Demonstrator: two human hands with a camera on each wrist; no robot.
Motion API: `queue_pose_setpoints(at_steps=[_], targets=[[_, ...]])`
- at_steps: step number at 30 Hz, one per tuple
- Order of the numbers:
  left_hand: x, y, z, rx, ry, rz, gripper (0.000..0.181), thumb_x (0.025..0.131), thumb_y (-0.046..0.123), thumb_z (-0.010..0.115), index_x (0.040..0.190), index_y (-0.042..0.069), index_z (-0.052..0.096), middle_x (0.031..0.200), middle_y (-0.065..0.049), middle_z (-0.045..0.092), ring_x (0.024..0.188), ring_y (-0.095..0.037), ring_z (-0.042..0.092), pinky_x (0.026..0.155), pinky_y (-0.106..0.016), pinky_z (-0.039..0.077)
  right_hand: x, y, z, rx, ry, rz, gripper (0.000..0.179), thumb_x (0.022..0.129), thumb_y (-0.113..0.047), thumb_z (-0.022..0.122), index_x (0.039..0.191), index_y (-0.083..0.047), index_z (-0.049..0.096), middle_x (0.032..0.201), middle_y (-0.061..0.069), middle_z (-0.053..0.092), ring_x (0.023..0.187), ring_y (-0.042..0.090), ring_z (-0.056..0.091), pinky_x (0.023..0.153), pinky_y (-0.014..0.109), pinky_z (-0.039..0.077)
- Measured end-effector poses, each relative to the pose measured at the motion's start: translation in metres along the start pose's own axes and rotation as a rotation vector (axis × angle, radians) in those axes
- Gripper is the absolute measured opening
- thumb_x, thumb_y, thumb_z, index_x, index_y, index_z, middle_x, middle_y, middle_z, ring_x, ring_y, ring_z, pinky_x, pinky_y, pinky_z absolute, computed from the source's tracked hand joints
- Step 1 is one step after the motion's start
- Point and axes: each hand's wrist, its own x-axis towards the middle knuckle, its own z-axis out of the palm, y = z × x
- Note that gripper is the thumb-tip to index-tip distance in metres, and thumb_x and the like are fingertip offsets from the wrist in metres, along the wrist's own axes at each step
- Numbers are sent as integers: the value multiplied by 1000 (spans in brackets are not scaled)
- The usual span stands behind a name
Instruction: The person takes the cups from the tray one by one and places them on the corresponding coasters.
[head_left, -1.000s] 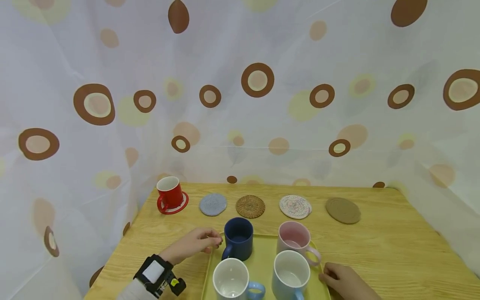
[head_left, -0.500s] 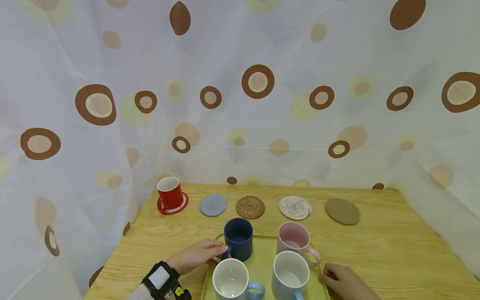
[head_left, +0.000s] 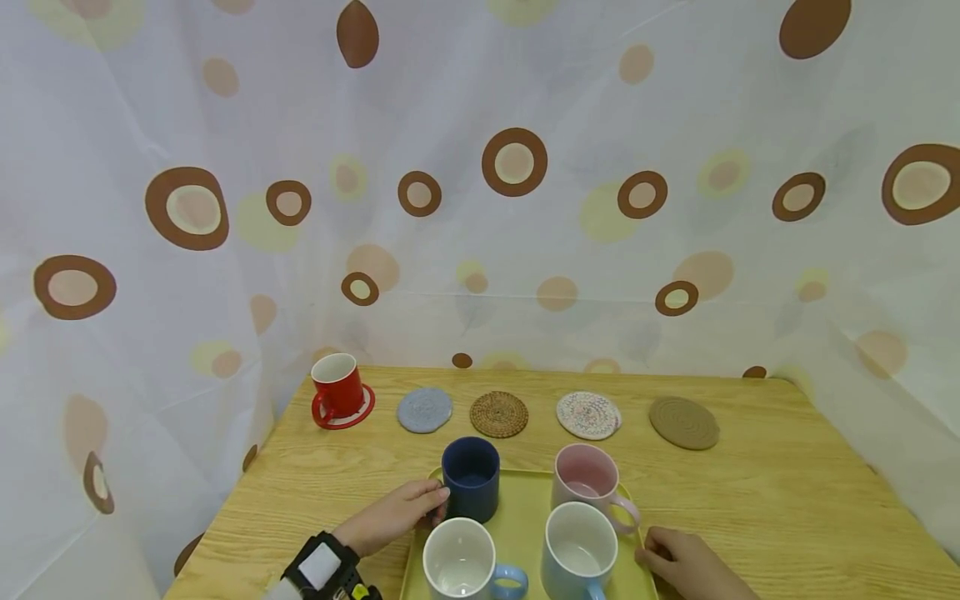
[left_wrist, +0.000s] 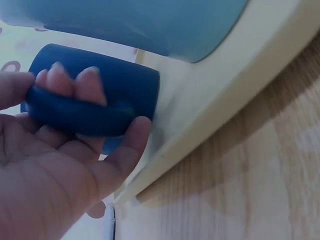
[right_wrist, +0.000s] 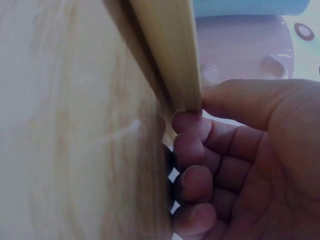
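Note:
My left hand (head_left: 392, 515) grips the handle of the dark blue mug (head_left: 472, 487), which stands upright at the back left of a yellow tray (head_left: 523, 512). In the left wrist view, fingers pass through the mug's handle (left_wrist: 82, 115) and the thumb lies at one end of it. With thumb and index finger, my right hand (head_left: 693, 560) pinches the tray's right rim (right_wrist: 172, 50); its other fingers are curled beneath. A pink mug (head_left: 587, 475) and two white-and-light-blue mugs, one at left (head_left: 459, 562) and one at right (head_left: 577, 550), share the tray.
Behind the tray lies a row of round coasters: grey-blue (head_left: 424, 410), brown woven (head_left: 499, 414), white speckled (head_left: 588, 415) and tan (head_left: 684, 422). At the far left a red mug (head_left: 339, 387) sits on a red-rimmed coaster (head_left: 363, 408). A patterned curtain (head_left: 480, 250) surrounds the wooden table (head_left: 787, 483).
My left hand has come from beside the tray to the dark blue mug's handle and taken hold of it. The mug has shifted slightly left. My right hand stays at the tray rim.

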Motion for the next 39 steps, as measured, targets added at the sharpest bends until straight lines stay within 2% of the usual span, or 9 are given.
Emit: queue_pose_setpoints(at_steps=[7,10,14,17,20,24,29,35,39], targets=[[4,-5,1,-122,53,43,38,106,36,34,87,4,43,78,-1,41,76,-15,43,71,-26,38,0,0,1,0,5,11,25,95,-27,61,79,-10,54,67,-4,47,59,1,41,54,21,34],[6,-6,2,-138,89,68,43,107,33,33,85,-3,37,77,0,38,74,-15,41,71,-26,37,1,-1,1,-4,11,12,25,94,-28,62,78,-10,54,66,-5,47,59,1,41,54,21,34],[7,-6,3,-123,131,93,47,107,30,32,89,-13,34,76,1,37,72,-12,40,69,-24,35,1,-1,1,-2,16,0,25,95,-27,61,78,-10,54,66,-6,46,59,0,40,54,21,34],[7,-4,2,-137,172,114,43,107,28,33,86,-10,34,75,1,37,70,-10,40,68,-24,35,1,0,1,6,15,-3,25,95,-27,61,79,-10,54,66,-6,46,59,0,41,54,21,34],[7,0,-2,-155,217,131,39,107,27,32,81,-2,36,74,1,37,69,-9,41,68,-24,38,1,0,0,12,10,5,25,95,-27,61,79,-9,54,66,-4,47,59,1,41,53,21,34],[7,9,-12,-161,278,157,35,107,29,30,80,8,38,72,0,36,69,-10,42,68,-25,40,1,-1,0,15,4,22,26,95,-29,61,79,-10,54,67,-3,48,59,2,42,53,21,34],[13,19,-32,-199,395,187,33,106,27,32,80,9,38,72,-2,35,68,-14,41,67,-26,39,0,-1,0,22,1,30,27,95,-30,61,79,-10,54,67,-2,48,60,2,42,53,21,34],[30,20,-62,-235,504,220,35,106,26,32,77,8,37,69,-2,34,63,-16,37,64,-27,35,-1,-1,0,22,-3,37,26,95,-30,61,79,-10,55,68,-2,49,60,3,43,53,22,35],[43,15,-78,-269,569,205,36,107,24,32,75,8,37,67,-2,34,61,-17,35,62,-27,35,-1,-1,0,17,-6,31,25,95,-29,61,80,-10,55,68,-3,49,60,2,43,53,21,35]])
